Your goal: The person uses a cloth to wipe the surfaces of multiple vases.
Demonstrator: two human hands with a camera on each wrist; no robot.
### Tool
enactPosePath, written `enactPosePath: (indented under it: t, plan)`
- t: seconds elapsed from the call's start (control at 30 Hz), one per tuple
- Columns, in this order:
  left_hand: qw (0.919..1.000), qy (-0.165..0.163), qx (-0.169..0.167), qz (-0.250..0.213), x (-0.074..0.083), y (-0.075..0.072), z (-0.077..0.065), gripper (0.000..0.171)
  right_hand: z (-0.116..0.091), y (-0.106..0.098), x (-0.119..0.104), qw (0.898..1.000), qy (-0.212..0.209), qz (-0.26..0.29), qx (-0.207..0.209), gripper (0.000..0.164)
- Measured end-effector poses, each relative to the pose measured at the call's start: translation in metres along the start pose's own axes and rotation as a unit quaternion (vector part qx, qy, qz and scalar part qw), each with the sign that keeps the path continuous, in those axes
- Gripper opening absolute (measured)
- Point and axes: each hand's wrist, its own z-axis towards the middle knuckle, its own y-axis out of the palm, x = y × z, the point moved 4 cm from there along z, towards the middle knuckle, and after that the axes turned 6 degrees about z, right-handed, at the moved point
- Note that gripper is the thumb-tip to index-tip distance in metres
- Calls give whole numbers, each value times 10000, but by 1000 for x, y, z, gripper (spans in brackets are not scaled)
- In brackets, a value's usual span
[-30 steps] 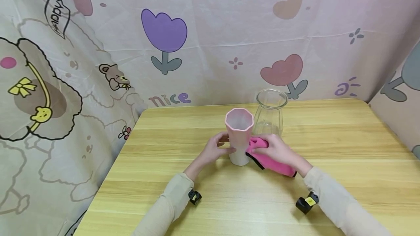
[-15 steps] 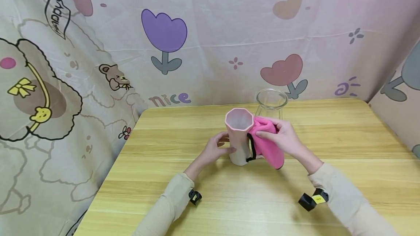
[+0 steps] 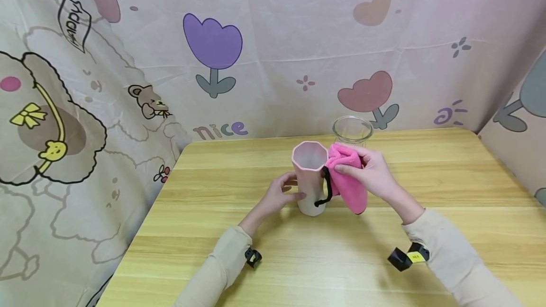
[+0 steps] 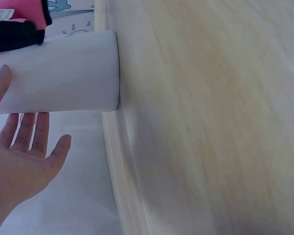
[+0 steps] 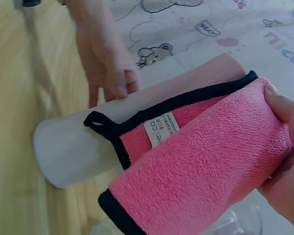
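Note:
A tall faceted vase, pink at the rim and fading to white at the base, stands upright on the table. My left hand holds it low on its left side; in the left wrist view the thumb lies on the near face and the other fingers go behind it. Against the vase's upper right side is a folded pink cloth with black edging. My right hand pinches it near the top, thumb in front. In the right wrist view, a black loop and a white label show on the cloth.
Just behind the cloth stands a clear glass vase, mostly hidden by the cloth and my right hand. The wooden table ends at a printed fabric backdrop at the back. Another fabric hanging borders the left side.
My right hand has moved the cloth up along the vase's right side, from low to near the rim, and the cloth now hangs more upright. The left hand and vase have stayed put.

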Motion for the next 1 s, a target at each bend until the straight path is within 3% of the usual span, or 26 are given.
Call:
enactPosePath:
  t: [0.33, 0.5, 0.67, 1.0]
  plan:
    - [9999, 22, 51, -114, -2, 0, 1, 51, -5, 11, 27, 9963, 412, -498, -569, 47]
    - [9999, 5, 18, -131, -1, 1, 2, 52, -7, 18, 41, 9861, 231, -1217, -1109, 36]
    - [9999, -17, 16, -154, -2, 0, 1, 53, -10, 26, 54, 9761, 179, -1536, -1530, 28]
    - [9999, -44, 55, -121, 0, 1, 0, 52, -22, 42, 81, 9329, 213, -2744, -2323, 19]
